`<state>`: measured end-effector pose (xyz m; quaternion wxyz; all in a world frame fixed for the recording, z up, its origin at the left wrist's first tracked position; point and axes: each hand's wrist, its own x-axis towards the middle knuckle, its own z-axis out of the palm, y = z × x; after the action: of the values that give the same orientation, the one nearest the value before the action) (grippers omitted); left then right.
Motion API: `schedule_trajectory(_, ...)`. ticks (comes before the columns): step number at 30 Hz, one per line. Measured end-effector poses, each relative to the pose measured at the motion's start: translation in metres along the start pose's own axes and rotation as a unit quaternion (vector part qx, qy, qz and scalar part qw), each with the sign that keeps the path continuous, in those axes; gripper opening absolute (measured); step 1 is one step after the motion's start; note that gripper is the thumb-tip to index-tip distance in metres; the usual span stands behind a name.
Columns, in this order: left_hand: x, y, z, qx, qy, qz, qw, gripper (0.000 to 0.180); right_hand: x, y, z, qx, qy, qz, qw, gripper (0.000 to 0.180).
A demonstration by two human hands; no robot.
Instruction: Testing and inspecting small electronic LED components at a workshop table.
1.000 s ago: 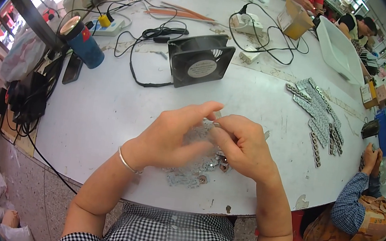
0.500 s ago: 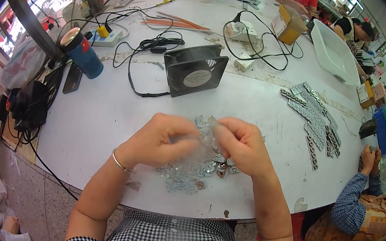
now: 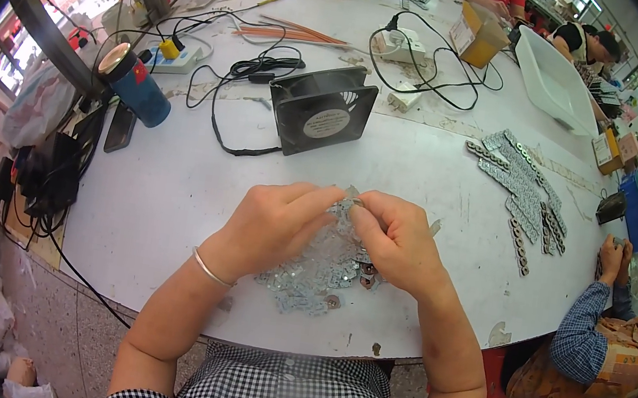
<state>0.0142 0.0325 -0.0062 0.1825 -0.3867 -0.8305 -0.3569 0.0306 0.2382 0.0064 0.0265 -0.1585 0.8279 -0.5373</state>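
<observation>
Over a heap of small silvery metal parts (image 3: 306, 284), my two hands meet at the fingertips. A small metal piece (image 3: 351, 194) shows between them, its exact shape too small to make out. My right hand (image 3: 401, 246) pinches it between thumb and forefinger. From the other side my left hand (image 3: 271, 225), fingers bent and pressed together, reaches the same piece. Part of the heap lies hidden beneath both hands; a few brownish round bits show among the silvery ones.
A black square fan (image 3: 322, 115) stands beyond my hands, its cable running left. Rows of joined metal parts (image 3: 521, 193) lie at the right. A blue tumbler (image 3: 136, 86) and a phone (image 3: 120, 130) are at the left. Another person (image 3: 597, 348) sits at the right edge.
My left hand has moved right and slightly up, closing the gap to my right hand. Its fingertips now meet the small piece in my right hand.
</observation>
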Motion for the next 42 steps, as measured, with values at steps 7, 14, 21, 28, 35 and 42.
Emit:
schedule_trajectory(7, 0.0, -0.004, 0.001, 0.025, -0.003, 0.025, 0.999, 0.026, 0.0, 0.003, 0.001, -0.016, -0.007, -0.001, 1.0, 0.02)
schedule_trajectory(14, 0.0, -0.006, 0.003, 0.049, 0.006, 0.053, 0.997, 0.024, 0.0, 0.006, 0.004, -0.013, 0.005, -0.022, 1.0, 0.019)
schedule_trajectory(21, 0.0, 0.002, 0.007, -0.023, 0.07, -0.013, 0.997, 0.024, 0.001, 0.007, 0.005, 0.042, 0.033, 0.019, 0.998, 0.021)
schedule_trajectory(28, 0.0, 0.009, 0.011, -0.033, 0.083, 0.009, 0.996, 0.024, -0.002, 0.001, 0.004, 0.099, 0.038, 0.059, 0.993, 0.02)
schedule_trajectory(35, -0.005, 0.009, 0.013, -0.063, 0.052, -0.105, 0.991, 0.019, -0.001, 0.006, -0.004, -0.003, -0.029, -0.007, 1.0, 0.018)
schedule_trajectory(42, -0.001, 0.013, 0.005, -0.111, -0.024, -0.116, 0.987, 0.05, 0.0, 0.006, -0.006, -0.02, 0.083, -0.067, 0.994, 0.014)
